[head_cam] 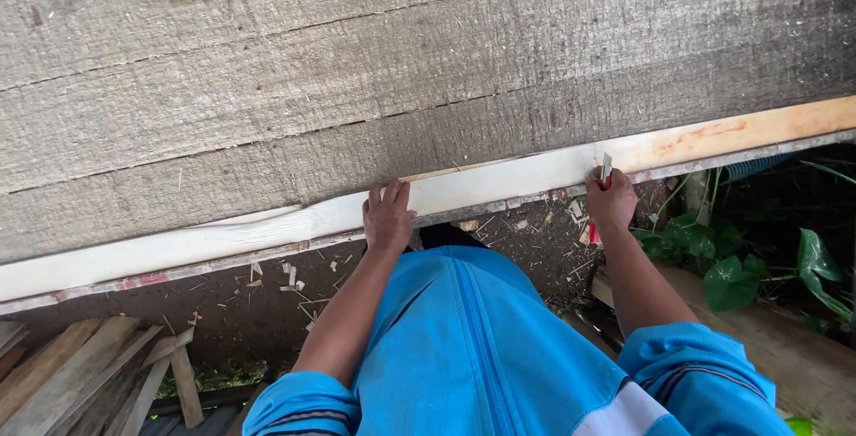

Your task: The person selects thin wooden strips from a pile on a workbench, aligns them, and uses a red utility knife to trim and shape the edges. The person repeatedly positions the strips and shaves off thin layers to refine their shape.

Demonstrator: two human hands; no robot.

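Observation:
A long pale wooden strip (267, 231) lies along the near edge of a stack of rough grey planks (401, 70). My left hand (389, 216) rests flat on the strip, fingers over its top edge, holding nothing else. My right hand (612, 202) grips a small red-handled tool with a light tip (605, 169), its tip touching the strip where the wood turns orange-brown (740, 133). My blue sleeves and jacket fill the bottom of the view.
Wood chips and offcuts (294, 275) litter the dirt ground below the planks. Loose boards (80, 374) are piled at the bottom left. Green leafy plants (740, 267) and a plank (785, 347) lie to the right.

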